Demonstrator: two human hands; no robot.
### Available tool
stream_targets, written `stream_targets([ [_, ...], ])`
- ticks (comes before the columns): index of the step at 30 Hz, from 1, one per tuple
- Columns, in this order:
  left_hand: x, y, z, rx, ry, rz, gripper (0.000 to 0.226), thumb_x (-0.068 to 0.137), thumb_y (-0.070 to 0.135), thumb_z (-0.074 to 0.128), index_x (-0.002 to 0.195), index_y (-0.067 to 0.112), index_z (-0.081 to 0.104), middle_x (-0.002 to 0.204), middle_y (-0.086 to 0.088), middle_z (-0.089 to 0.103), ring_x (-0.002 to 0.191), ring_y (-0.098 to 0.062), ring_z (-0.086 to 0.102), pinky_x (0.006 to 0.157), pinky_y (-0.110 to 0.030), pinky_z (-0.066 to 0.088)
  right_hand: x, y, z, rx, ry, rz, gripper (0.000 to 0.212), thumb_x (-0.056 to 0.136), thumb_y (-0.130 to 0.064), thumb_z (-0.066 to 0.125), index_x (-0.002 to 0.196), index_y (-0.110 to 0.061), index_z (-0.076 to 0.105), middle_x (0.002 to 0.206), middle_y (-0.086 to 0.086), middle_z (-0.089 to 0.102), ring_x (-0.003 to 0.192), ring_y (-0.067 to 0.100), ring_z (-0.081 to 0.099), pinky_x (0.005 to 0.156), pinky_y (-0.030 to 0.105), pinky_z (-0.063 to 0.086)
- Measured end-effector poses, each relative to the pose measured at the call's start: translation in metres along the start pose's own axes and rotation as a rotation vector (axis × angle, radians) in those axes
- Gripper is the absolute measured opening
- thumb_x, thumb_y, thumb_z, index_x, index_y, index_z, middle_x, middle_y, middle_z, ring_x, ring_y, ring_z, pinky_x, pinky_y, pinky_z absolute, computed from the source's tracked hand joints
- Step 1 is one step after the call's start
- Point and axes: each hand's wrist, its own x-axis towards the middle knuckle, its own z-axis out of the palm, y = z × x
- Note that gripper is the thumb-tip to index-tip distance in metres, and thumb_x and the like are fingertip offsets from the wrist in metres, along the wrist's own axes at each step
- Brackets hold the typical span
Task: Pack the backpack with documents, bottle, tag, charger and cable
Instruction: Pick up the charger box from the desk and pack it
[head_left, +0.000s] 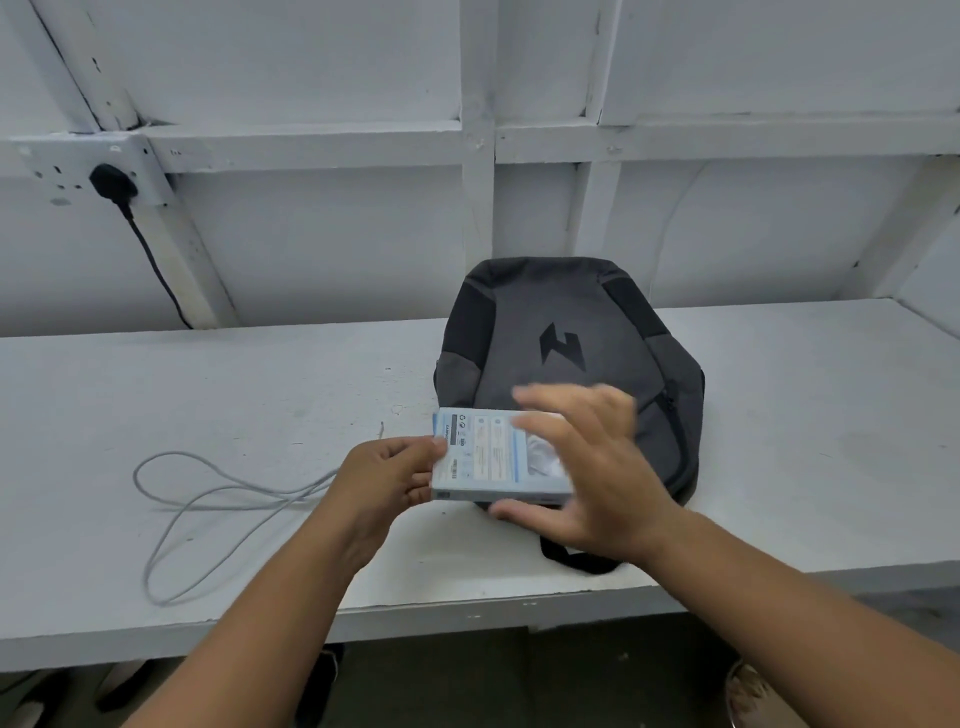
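A dark grey backpack lies flat on the white bench, front side up, with a black logo on it. My left hand grips the left end of a flat white and blue box, held just above the backpack's near edge. My right hand is blurred, with fingers spread over the box's right half and the thumb under its near edge. A grey cable lies in loose loops on the bench, left of my left hand. I see no bottle, tag or documents.
The white bench runs across the view, and its front edge is close to me. A black plug sits in a wall socket at the upper left, its cord hanging down behind the bench. A black backpack strap pokes out near the front edge.
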Motion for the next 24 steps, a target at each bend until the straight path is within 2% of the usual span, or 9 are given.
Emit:
stream_targets([
  [2,0.005,0.000,-0.008,-0.022,0.031,-0.026,0.021,0.098,0.021,0.068,0.108,0.004,0.074,0.096,-0.011,0.081,0.083,-0.017,0.079,0.064,-0.021,0.060,-0.040,0.018,-0.003,0.008,0.030,0.076,0.069,0.079,-0.060,0.075,0.128,-0.020,0.049,0.133,-0.001,0.055,0.124,0.015,0.049,0.100,0.042,0.037],
  [5,0.010,0.006,-0.014,-0.063,0.048,-0.042,0.023,0.098,0.022,0.068,0.108,0.003,0.074,0.095,-0.011,0.081,0.078,-0.014,0.078,0.062,-0.021,0.059,-0.079,0.047,-0.011,-0.010,-0.301,0.433,0.068,0.078,-0.070,0.063,0.133,-0.034,0.046,0.129,-0.015,0.048,0.121,0.006,0.036,0.099,0.033,0.033],
  [8,0.013,0.011,-0.016,-0.091,0.045,-0.029,0.023,0.097,0.023,0.069,0.109,0.004,0.073,0.096,-0.010,0.082,0.076,-0.014,0.078,0.060,-0.020,0.059,-0.077,0.067,-0.013,-0.051,-0.506,0.365,0.046,0.088,-0.068,0.048,0.126,-0.044,0.059,0.123,-0.024,0.056,0.121,0.007,0.046,0.102,0.031,0.021],
  [13,0.010,0.021,-0.025,-0.113,0.012,-0.013,0.027,0.097,0.026,0.067,0.116,0.007,0.071,0.105,-0.011,0.080,0.088,-0.018,0.079,0.070,-0.026,0.060,-0.032,0.076,-0.022,0.072,-0.262,0.388,0.008,0.092,-0.038,0.070,0.100,-0.036,0.073,0.097,-0.029,0.066,0.100,0.006,0.062,0.095,0.039,0.030],
  [15,0.007,0.025,-0.037,-0.163,0.011,0.005,0.031,0.094,0.025,0.068,0.118,0.006,0.071,0.108,-0.013,0.079,0.088,-0.019,0.078,0.068,-0.026,0.061,-0.004,0.084,-0.030,0.146,-0.171,0.473,0.009,0.093,-0.032,0.071,0.096,-0.027,0.077,0.095,-0.023,0.070,0.095,0.007,0.067,0.095,0.040,0.041],
  [17,0.004,0.028,-0.048,-0.187,0.029,0.019,0.033,0.090,0.024,0.070,0.117,0.006,0.072,0.109,-0.015,0.079,0.086,-0.019,0.078,0.063,-0.025,0.061,0.031,0.091,-0.044,0.242,-0.120,0.558,0.013,0.095,-0.031,0.068,0.092,-0.024,0.078,0.090,-0.015,0.076,0.086,0.002,0.067,0.084,0.029,0.049],
  [19,0.003,0.032,-0.054,-0.180,0.039,0.039,0.029,0.089,0.023,0.070,0.112,0.005,0.075,0.109,-0.017,0.079,0.084,-0.021,0.078,0.061,-0.025,0.061,0.069,0.100,-0.058,0.256,-0.137,0.580,0.019,0.096,-0.034,0.065,0.090,-0.022,0.079,0.090,-0.008,0.077,0.082,0.004,0.067,0.075,0.024,0.048],
  [22,0.006,0.037,-0.052,-0.148,0.036,0.086,0.026,0.092,0.020,0.070,0.110,0.003,0.076,0.109,-0.019,0.078,0.089,-0.025,0.079,0.063,-0.025,0.061,0.117,0.114,-0.076,0.204,-0.180,0.555,0.023,0.096,-0.037,0.065,0.086,-0.023,0.079,0.083,-0.001,0.075,0.079,0.014,0.066,0.071,0.027,0.044],
  [24,0.010,0.041,-0.043,-0.119,0.038,0.120,0.030,0.090,0.022,0.072,0.112,0.001,0.074,0.108,-0.018,0.079,0.092,-0.026,0.079,0.065,-0.024,0.061,0.139,0.124,-0.084,0.198,-0.159,0.574,0.023,0.095,-0.037,0.067,0.083,-0.021,0.079,0.073,-0.004,0.070,0.070,0.010,0.062,0.066,0.023,0.041],
])
